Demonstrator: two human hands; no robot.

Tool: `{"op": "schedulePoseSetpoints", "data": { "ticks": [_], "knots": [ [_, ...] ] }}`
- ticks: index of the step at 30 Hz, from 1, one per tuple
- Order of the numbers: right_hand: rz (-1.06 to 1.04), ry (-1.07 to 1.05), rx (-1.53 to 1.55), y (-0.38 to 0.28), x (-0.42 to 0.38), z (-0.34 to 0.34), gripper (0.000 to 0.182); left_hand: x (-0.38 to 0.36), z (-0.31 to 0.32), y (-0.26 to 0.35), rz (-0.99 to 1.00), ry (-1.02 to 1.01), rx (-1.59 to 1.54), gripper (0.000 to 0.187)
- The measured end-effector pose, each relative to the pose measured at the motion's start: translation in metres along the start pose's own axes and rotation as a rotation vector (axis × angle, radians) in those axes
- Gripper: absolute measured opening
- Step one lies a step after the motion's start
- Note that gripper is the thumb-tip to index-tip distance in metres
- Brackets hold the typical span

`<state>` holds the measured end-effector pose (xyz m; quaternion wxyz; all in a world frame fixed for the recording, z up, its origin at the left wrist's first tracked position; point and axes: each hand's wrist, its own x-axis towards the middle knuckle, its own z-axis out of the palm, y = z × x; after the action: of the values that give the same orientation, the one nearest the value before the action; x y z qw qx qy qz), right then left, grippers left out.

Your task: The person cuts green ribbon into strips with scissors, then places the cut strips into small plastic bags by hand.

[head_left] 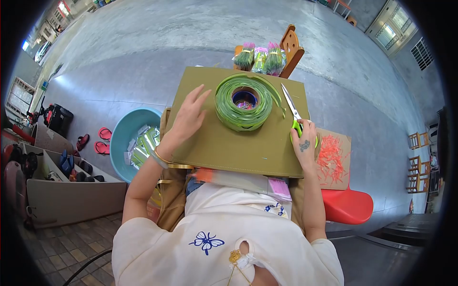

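Observation:
A thick roll of green ribbon-like strip (229,112) lies on an olive board (214,152) in front of me. Its loose end curls off the right side. Something dark blue with small colourful bits shows inside its core. My left hand (189,114) is raised just left of the roll, fingers apart and nothing in them. At the board's right side, my right hand (304,138) has its fingers closed on the green handles of a pair of scissors (291,105). The blades point away from me, close together, and part of the handles is hidden by my hand.
On the left stands a blue tub (119,143) holding green-and-clear packets. Wrapped bundles with pink tips (274,59) sit on a wooden chair beyond the board. Orange-red shreds (331,159) cover cardboard above a red stool (350,206). Plastic sleeves (234,180) lie across my lap.

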<state>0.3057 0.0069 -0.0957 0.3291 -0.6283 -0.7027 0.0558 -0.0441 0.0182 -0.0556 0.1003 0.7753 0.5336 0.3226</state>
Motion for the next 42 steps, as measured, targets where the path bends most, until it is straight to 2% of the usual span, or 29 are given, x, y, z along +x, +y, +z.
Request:
{"op": "schedulePoseSetpoints", "data": {
  "ticks": [2,5,8,11,13,14,15,17,20,22,24,26,28,32,34,36,38,39,41,42],
  "knots": [
    [-0.001,0.013,0.003,0.0,-0.001,0.001,0.029,0.006,0.03,-0.015,0.106,-0.034,0.108,0.043],
    [-0.036,0.037,0.04,0.006,-0.001,0.001,0.032,0.004,0.031,-0.011,0.115,-0.042,0.245,0.031],
    [0.071,0.031,-0.068,-0.003,0.0,-0.007,0.035,-0.005,0.01,-0.01,0.162,-0.112,0.266,0.02],
    [0.154,-0.008,-0.11,-0.006,0.002,-0.015,0.036,-0.026,-0.024,-0.015,-0.02,-0.203,0.198,0.018],
    [0.148,-0.027,-0.07,0.006,0.001,-0.014,0.036,-0.043,-0.064,-0.033,-0.356,-0.401,0.225,0.023],
    [0.144,-0.04,-0.049,0.011,0.0,-0.014,0.036,-0.062,-0.083,-0.058,-0.364,-0.365,0.283,0.025],
    [0.151,-0.05,-0.046,0.012,0.0,-0.014,0.035,-0.077,-0.102,-0.085,-0.556,-0.502,0.394,0.023],
    [0.162,-0.069,-0.036,0.012,0.001,-0.015,0.035,-0.102,-0.134,-0.105,-0.957,-0.56,0.608,0.031],
    [0.152,-0.07,-0.097,0.008,0.003,-0.015,0.036,-0.115,-0.151,-0.077,-0.748,-0.278,0.641,0.045],
    [0.152,-0.05,-0.09,0.012,0.002,-0.012,0.037,-0.104,-0.127,-0.073,-0.283,-0.028,0.538,0.055],
    [0.165,-0.051,-0.11,0.013,0.003,-0.012,0.038,-0.057,-0.097,-0.011,-0.296,-0.062,0.061,0.051],
    [0.198,-0.07,-0.158,0.011,0.001,-0.014,0.038,-0.031,-0.053,0.017,-0.024,-0.105,0.059,0.048],
    [0.213,-0.085,-0.165,0.01,0.002,-0.016,0.038,-0.017,-0.016,0.044,0.078,-0.193,0.095,0.036],
    [0.202,-0.112,-0.18,0.011,0.005,-0.018,0.038,-0.011,0.018,0.046,-0.033,-0.391,0.075,0.023],
    [0.184,-0.092,-0.175,0.013,0.004,-0.017,0.039,-0.017,-0.009,0.043,-0.106,-0.431,0.021,0.019],
    [0.184,-0.094,-0.172,0.014,0.004,-0.016,0.039,-0.029,-0.05,0.014,-0.197,-0.585,0.098,0.02],
    [0.205,-0.112,-0.172,0.013,0.004,-0.017,0.039,-0.053,-0.09,-0.03,-0.457,-0.68,0.359,0.02],
    [0.202,-0.112,-0.189,0.012,0.004,-0.017,0.039,-0.074,-0.108,-0.059,-0.542,-0.618,0.469,0.02],
    [0.212,-0.102,-0.182,0.013,0.004,-0.016,0.039,-0.114,-0.135,-0.118,-0.842,-0.575,0.694,0.032],
    [0.214,-0.099,-0.181,0.013,0.003,-0.017,0.039,-0.123,-0.144,-0.122,-0.783,-0.49,0.66,0.038]
  ]
}}
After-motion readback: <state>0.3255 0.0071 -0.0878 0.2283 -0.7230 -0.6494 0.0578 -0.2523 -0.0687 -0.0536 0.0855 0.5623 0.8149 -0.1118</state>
